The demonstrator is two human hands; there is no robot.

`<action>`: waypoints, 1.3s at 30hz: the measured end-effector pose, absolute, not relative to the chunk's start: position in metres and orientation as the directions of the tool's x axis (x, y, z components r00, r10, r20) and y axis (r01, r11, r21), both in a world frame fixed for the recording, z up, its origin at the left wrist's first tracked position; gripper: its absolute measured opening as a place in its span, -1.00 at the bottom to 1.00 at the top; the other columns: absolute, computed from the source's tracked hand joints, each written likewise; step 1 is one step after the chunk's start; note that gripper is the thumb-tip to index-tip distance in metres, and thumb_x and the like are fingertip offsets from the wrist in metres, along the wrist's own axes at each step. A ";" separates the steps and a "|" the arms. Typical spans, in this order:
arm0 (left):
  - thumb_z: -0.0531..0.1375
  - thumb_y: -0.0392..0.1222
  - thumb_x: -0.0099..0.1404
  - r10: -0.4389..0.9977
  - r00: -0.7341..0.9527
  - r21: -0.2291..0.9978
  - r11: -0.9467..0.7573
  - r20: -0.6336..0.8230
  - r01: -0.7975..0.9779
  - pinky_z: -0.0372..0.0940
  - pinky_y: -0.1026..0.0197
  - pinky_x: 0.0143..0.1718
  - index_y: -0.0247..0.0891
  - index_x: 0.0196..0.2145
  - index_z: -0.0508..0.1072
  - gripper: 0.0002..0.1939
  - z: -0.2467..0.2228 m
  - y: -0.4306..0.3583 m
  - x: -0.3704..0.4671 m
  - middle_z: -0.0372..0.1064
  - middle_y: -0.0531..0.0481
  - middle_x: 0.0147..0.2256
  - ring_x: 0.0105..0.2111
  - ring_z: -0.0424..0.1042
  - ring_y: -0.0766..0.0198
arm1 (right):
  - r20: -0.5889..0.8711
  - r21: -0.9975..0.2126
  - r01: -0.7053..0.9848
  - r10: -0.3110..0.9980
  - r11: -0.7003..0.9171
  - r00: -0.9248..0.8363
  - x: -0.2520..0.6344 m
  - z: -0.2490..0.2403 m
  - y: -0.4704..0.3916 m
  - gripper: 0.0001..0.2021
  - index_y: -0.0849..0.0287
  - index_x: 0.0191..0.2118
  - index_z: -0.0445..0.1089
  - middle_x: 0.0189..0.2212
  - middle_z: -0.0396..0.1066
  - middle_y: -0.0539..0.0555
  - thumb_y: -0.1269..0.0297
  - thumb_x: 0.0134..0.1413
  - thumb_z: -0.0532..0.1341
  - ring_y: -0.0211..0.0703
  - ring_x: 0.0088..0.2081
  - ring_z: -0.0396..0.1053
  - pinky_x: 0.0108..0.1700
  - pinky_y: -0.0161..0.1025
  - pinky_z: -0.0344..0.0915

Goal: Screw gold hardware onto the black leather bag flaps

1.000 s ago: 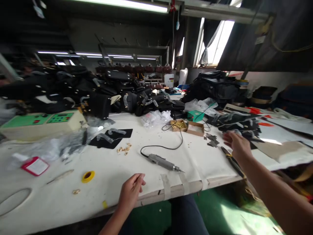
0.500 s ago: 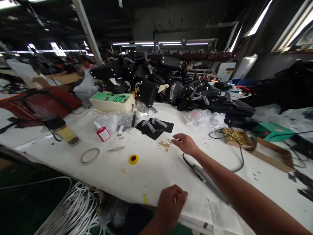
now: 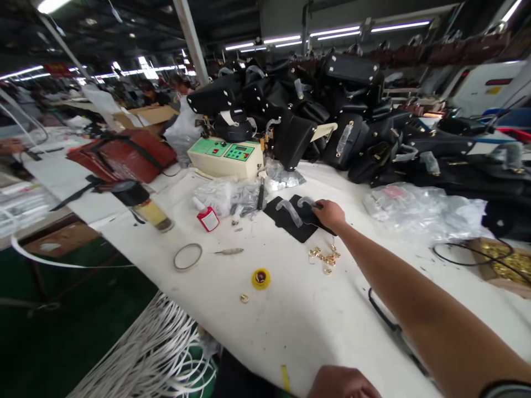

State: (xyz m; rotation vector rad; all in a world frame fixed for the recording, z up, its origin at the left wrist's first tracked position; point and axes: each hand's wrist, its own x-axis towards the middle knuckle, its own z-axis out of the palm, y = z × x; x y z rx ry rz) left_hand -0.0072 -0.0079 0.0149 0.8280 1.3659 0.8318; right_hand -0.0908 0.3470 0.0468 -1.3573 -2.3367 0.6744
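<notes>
Two flat black pieces point(image 3: 302, 231) lie on the white table, each with a plastic-wrapped handle. My right hand point(image 3: 331, 214) is closed on the right end of the right-hand wrapped handle point(image 3: 306, 202). Just in front of that hand lies a cluster of gold metal rings point(image 3: 326, 256). My left hand point(image 3: 343, 382) is at the bottom edge, mostly cut off, with its fingers out of sight. A yellow round spool point(image 3: 261, 278) and one gold ring point(image 3: 244, 298) lie left of the cluster.
A pointed tool point(image 3: 231, 251), a grey ring point(image 3: 188, 257) and a red bottle point(image 3: 208, 219) lie left. Behind are a control box point(image 3: 226, 157) and piled black bags point(image 3: 294, 138). A cabled tool point(image 3: 398, 331) lies beneath my right forearm; clear plastic point(image 3: 423, 213) is beyond.
My right hand has moved from beside the gold rings to the right-hand wrapped handle and closed on it. My left hand has dropped mostly out of the picture. The view has shifted left.
</notes>
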 end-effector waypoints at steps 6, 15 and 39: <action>0.33 0.00 0.18 0.901 -0.108 0.880 0.375 -0.420 -0.292 0.17 0.29 -0.51 -0.32 -0.40 0.59 -0.72 0.043 -0.020 -0.010 0.45 -0.02 -0.49 -0.56 0.31 0.36 | 0.222 -0.649 0.645 0.912 0.403 -0.346 -0.007 0.098 0.302 -0.53 0.26 -0.03 0.59 -0.30 0.58 0.16 -0.04 0.23 0.19 -0.01 -0.27 0.47 -0.27 -0.20 0.31; 0.35 0.22 0.29 0.735 -0.587 0.859 -0.012 -0.340 -0.512 0.47 0.06 0.03 -0.25 0.14 0.53 -0.37 0.064 -0.078 -0.062 0.52 -0.24 0.13 0.04 0.54 -0.01 | 0.023 -0.859 0.340 0.691 0.383 -0.722 0.100 0.100 0.046 -0.71 0.07 -0.09 0.61 -0.24 0.59 0.08 0.00 0.27 0.29 -0.07 -0.28 0.50 -0.25 -0.23 0.41; 0.45 0.06 0.19 0.438 -0.792 0.875 -0.025 -0.426 -0.484 0.48 0.02 0.01 -0.32 -0.10 0.66 -0.56 0.050 -0.214 -0.069 0.68 -0.11 -0.20 -0.17 0.64 0.03 | 0.065 -0.547 0.474 0.599 0.691 -0.798 -0.093 0.035 0.030 -0.76 0.07 -0.13 0.63 -0.05 0.54 0.12 0.16 0.29 0.21 -0.02 -0.12 0.51 -0.09 -0.18 0.36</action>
